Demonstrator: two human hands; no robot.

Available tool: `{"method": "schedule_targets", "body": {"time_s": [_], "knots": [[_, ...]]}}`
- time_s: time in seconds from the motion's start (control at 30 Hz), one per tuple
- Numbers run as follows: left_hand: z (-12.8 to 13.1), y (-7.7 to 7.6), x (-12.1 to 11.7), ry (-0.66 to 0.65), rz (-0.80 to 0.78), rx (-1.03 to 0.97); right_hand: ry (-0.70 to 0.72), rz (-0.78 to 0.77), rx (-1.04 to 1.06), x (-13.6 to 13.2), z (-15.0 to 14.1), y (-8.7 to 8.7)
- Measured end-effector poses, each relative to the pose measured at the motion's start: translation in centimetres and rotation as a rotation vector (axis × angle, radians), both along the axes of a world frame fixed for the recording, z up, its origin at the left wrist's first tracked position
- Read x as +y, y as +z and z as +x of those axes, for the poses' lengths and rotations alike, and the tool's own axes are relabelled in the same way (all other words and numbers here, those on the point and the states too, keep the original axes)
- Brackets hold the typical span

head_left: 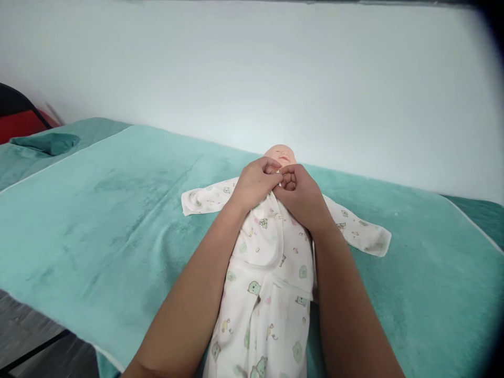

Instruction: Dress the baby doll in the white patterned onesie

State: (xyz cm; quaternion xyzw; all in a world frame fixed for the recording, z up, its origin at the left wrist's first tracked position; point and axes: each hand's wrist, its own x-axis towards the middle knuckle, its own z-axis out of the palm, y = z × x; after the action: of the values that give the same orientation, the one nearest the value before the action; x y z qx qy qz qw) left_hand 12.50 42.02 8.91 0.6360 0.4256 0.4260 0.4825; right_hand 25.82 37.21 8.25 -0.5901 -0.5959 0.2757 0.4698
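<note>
A baby doll (282, 152) lies on its back, its head toward the wall. It wears a white baby top (262, 239) printed with small animals, with both sleeves spread out to the sides, and matching trousers (271, 328). At the neckline, just below the doll's chin, my left hand (258, 181) pinches the edge of the top. Close against it, my right hand (299, 191) is closed on the same neckline from the other side. The fingers hide the fastening there. Lower down, the front edges overlap.
A teal blanket (98, 220) with pale edging covers the surface under the doll. Behind it rises a white wall (252, 73). At the far left are a red and black object (21, 123) and a folded teal cloth (47, 142). Grey floor (31, 336) shows at lower left.
</note>
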Motion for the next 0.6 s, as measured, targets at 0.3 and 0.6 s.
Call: {"method": "schedule_targets", "body": {"time_s": [0.3,0.6], "knots": [[-0.32,0.52,-0.42,-0.01,-0.116,-0.152,0.036,-0.07,0.129,-0.13,0.3,0.25],[-0.2,0.57,-0.37,0.016,-0.087,-0.066,-0.046,-0.057,0.272,0.27,0.65,-0.14]]}}
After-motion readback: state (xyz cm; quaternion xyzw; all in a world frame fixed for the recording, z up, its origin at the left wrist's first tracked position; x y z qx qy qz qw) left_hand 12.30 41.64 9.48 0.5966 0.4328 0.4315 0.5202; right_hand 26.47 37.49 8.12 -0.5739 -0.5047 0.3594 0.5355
